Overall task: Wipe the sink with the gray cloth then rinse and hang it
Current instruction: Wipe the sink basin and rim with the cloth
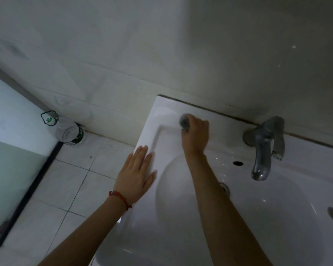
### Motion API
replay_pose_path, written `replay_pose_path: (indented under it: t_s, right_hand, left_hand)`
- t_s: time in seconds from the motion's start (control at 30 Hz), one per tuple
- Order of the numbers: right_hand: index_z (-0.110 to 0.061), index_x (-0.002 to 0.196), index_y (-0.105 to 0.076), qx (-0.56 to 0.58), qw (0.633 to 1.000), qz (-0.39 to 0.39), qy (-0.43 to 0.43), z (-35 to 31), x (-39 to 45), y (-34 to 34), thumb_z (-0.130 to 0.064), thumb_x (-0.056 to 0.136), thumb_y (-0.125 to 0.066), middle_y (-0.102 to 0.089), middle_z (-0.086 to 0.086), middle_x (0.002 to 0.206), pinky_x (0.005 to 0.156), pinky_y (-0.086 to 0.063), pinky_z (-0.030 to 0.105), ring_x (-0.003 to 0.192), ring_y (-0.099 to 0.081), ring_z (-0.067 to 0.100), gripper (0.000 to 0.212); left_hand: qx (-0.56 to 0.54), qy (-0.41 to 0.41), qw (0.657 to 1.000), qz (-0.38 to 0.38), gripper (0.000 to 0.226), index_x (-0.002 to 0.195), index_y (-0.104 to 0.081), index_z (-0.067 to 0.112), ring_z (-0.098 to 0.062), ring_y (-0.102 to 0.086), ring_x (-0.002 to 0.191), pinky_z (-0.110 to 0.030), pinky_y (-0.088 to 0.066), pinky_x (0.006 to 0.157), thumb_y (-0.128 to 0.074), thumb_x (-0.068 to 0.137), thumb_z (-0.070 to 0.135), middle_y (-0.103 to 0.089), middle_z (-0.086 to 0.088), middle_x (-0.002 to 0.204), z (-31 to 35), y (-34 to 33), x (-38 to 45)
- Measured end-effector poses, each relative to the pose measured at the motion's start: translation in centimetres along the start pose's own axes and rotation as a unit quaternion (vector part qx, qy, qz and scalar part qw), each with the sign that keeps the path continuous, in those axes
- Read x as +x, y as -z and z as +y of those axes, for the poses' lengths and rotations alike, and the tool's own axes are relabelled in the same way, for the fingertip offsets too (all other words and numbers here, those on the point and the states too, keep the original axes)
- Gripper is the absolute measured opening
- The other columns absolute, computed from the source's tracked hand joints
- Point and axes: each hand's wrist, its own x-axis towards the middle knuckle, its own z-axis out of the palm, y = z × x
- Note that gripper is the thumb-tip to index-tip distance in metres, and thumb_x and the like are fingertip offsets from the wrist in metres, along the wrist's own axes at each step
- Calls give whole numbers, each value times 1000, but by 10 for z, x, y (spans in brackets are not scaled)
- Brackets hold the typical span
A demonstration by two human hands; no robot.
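Currently right hand [195,134] fists the balled cloth [184,122] on the sink [161,112] back-left ledge, left hand [136,173] flat, fingers spread on the rim — small wad could skip the corner or bump the tap [265,148].

The sink [210,217] was white and glossy, set against the wall, with a round bowl and a flat rim. The gray cloth [184,122] sat bunched into a small blurred wad on the rim's back left corner, mostly hidden under the right hand [195,135] gripping it.
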Motion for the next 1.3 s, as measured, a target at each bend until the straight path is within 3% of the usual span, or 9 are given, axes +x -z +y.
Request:
replay_pose_path:
  t_s: [0.13,0.33,0.5,0.6,0.7,0.87,1.0,1.13,1.3]
  right_hand:
    - [-10,109,-62,-11,998,-41,37,13,4,11,-8,69,-73,-69,16,101,73,-53,43,93,-55,38,41]
    - [-6,117,-55,-65,985,44,-157,48,6,30,-7,79,-64,-63,23,111,79,-45,43,103,-49,39,39]
    - [-11,101,-65,37,998,0,42,-19,-12,-13,3,62,-72,-71,13,98,77,-54,41,89,-61,37,41]
    - [-12,111,-62,33,997,-46,57,-11,-23,-12,0,65,-73,-68,13,109,83,-53,42,100,-58,37,48]
    - [-10,111,-62,-3,999,1,45,16,-38,1,-1,64,-76,-67,14,112,84,-54,43,105,-58,37,50]
    - [-4,107,-60,137,949,163,-233,50,-69,25,-4,79,-60,-66,17,106,71,-42,21,92,-61,27,28]
    - [0,105,-56,204,895,216,-332,57,-81,5,-3,77,-54,-60,23,107,78,-51,38,95,-60,37,28]
    - [-3,114,-54,200,893,152,-373,37,-91,-21,1,71,-62,-57,18,117,81,-48,41,104,-57,35,43]
    - [-9,105,-61,169,954,-38,-244,41,-137,-39,0,72,-60,-64,13,108,78,-47,34,96,-60,32,34]
  left_hand:
    - [-11,-1,1000,0,63,134,-41,8,-26,-32,134,-35,-20,114,-15,94,49,-42,-15,143,-2,-1,0]
    - [-22,8,1000,2,61,133,-43,9,-27,-35,134,-35,-22,113,-19,94,48,-43,-15,143,-1,1,0]
    - [-4,4,1000,1,58,133,-42,9,-30,-41,132,-42,-28,109,-25,93,47,-45,-16,141,0,0,0]
    - [-8,2,1000,-5,61,133,-44,8,-29,-40,132,-42,-29,110,-20,93,48,-45,-16,141,-1,0,0]
    - [-14,3,1000,-7,62,133,-45,8,-29,-39,133,-38,-30,112,-20,93,48,-44,-16,142,-1,-1,0]
    - [-12,3,1000,-8,61,132,-45,6,-29,-38,134,-39,-30,111,-22,93,46,-42,-16,143,-1,0,-1]
    - [1,-1,1000,-6,60,133,-44,6,-29,-37,134,-41,-27,110,-24,93,45,-42,-17,143,0,-1,-1]
    - [6,-2,1000,-7,62,132,-44,5,-30,-37,134,-43,-28,110,-20,93,47,-42,-17,143,1,-2,-2]
    - [3,-4,1000,-6,67,131,-45,3,-31,-38,133,-44,-32,109,-16,93,49,-43,-19,142,3,0,-1]
